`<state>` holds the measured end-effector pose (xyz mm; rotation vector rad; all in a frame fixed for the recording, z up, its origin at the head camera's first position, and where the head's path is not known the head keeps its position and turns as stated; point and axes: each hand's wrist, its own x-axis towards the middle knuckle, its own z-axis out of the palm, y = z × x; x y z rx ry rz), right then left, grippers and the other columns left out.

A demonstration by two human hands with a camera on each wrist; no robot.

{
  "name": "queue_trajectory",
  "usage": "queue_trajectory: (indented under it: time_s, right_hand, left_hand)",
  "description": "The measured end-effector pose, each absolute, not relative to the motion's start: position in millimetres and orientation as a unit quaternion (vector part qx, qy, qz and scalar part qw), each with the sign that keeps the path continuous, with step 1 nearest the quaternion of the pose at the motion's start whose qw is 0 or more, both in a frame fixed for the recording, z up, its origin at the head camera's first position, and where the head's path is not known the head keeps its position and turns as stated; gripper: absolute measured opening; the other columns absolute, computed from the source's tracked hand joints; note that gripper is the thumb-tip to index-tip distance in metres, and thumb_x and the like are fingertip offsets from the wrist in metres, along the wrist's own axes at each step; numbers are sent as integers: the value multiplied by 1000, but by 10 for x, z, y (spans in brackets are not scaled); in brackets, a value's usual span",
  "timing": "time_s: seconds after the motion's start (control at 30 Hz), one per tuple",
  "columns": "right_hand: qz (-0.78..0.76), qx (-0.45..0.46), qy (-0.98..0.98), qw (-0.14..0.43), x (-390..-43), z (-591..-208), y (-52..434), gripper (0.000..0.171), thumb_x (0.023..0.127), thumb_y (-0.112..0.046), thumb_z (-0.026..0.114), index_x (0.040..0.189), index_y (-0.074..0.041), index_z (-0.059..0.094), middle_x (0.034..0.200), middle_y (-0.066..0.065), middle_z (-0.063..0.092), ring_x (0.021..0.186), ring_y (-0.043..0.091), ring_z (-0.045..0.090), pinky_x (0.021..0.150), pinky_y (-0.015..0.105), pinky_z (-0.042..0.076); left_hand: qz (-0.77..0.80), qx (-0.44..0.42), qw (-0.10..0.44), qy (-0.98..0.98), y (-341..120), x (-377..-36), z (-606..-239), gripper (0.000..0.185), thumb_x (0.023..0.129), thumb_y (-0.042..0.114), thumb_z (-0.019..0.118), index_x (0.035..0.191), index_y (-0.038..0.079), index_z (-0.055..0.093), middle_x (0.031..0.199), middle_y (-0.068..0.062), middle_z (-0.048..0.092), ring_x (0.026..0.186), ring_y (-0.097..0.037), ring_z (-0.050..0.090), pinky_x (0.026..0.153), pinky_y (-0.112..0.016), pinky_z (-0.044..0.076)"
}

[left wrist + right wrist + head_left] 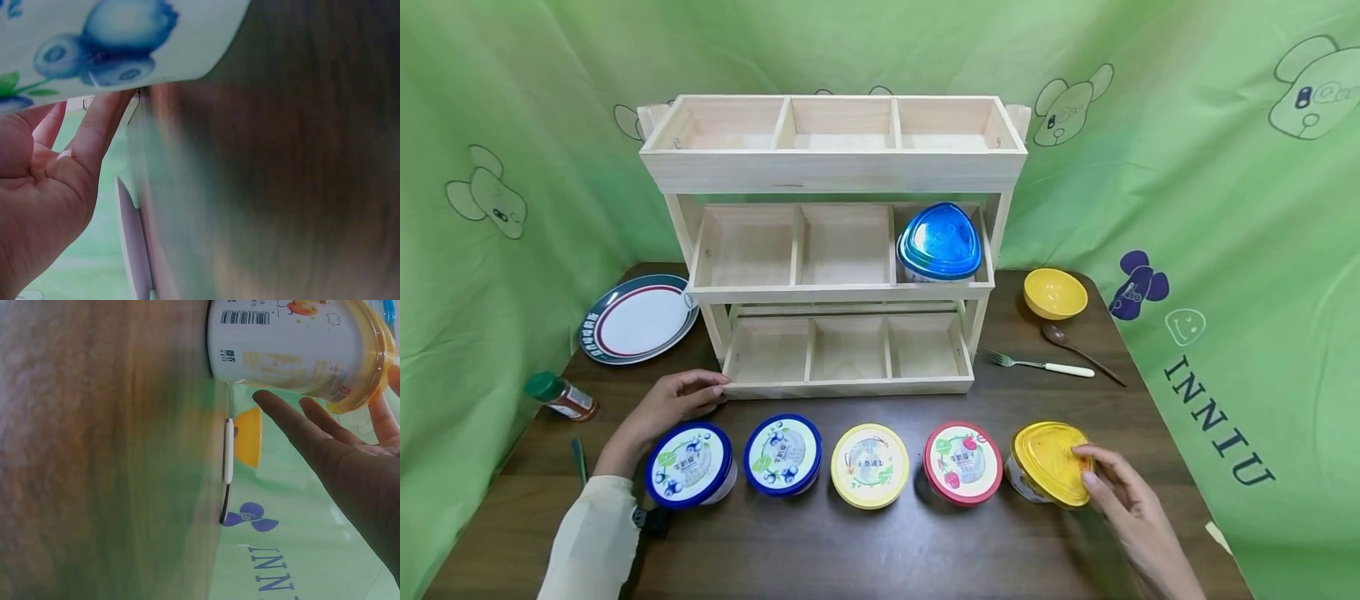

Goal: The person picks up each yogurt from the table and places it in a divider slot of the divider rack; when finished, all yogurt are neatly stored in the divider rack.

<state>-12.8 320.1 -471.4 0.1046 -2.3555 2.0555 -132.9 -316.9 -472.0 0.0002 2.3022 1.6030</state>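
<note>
My left hand (673, 398) reaches to the lower left front corner of a three-tier wooden shelf (850, 388), fingertips at its edge. Just below that hand is a blue-lidded tub with blueberries (688, 463), also close up in the left wrist view. With finger and thumb tips, my right hand (1131, 500) touches the right rim of the yellow lid on a tub (1051, 460). In the right wrist view this tub (284, 347) stands on the table, some fingers extended beside it. Between the hands stand a second blue-lidded tub (784, 454), a pale-yellow-lidded tub (870, 467) and a red-lidded tub (962, 463).
A tub with a shiny blue lid (940, 242) sits in the middle tier's right compartment. Left are a plate (640, 321), a green-capped spice jar (561, 396) and a green-handled item (579, 461). Right are a yellow bowl (1056, 293), a fork (1041, 365) and a brown spoon (1082, 352).
</note>
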Motion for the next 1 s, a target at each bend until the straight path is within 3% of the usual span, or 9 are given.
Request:
queue_trajectory:
  time_s: [0.1,0.17,0.3,0.5,0.7,0.9,1.0]
  right_hand:
    - [659,36,-752,9,-134,-4716,3172,33,112,6,48,143,-1,58,132,-13,67,104,-1,61,76,16,52]
    - [660,42,-750,16,-146,-4716,3137,31,112,7,48,141,0,57,125,-11,67,87,5,56,63,26,46]
    - [653,40,-756,36,-164,-4700,3067,27,112,7,49,137,1,58,117,-8,66,73,15,46,58,39,36]
    - [660,13,-749,52,-162,-4638,3043,27,112,4,51,137,1,61,121,-7,69,81,8,54,59,31,43]
    - [677,21,-732,73,-167,-4534,3118,30,112,6,48,140,3,59,130,-8,70,100,3,65,73,17,56]
    - [686,14,-722,95,-196,-4433,3232,32,113,6,47,139,-5,63,129,-8,69,99,2,65,70,15,56]
    - [708,15,-697,118,-228,-4376,3250,32,112,8,45,137,-2,63,130,-4,68,101,4,66,75,14,58]
  left_hand:
    - [565,4,168,808,-3168,-1330,-4728,42,113,19,63,144,-9,61,138,-26,66,117,-18,73,97,-31,62]
    - [569,1,166,805,-3167,-1330,-4732,42,113,18,63,144,-9,61,138,-26,66,117,-18,73,97,-31,62]
    - [572,1,166,804,-3163,-1332,-4733,42,113,18,63,145,-9,60,140,-28,65,119,-22,73,97,-32,63]
    - [568,6,167,806,-3177,-1334,-4737,42,113,18,63,145,-9,60,140,-28,64,120,-25,72,98,-33,62]
    - [561,1,162,812,-3174,-1330,-4725,41,112,19,64,144,-6,62,141,-27,64,120,-21,72,98,-32,62]
    - [565,4,162,809,-3158,-1316,-4741,41,113,19,62,144,-8,62,142,-28,64,120,-21,72,98,-32,62]
    - [568,9,159,808,-3156,-1316,-4743,41,113,18,62,145,-8,61,142,-28,63,119,-21,72,98,-33,62]
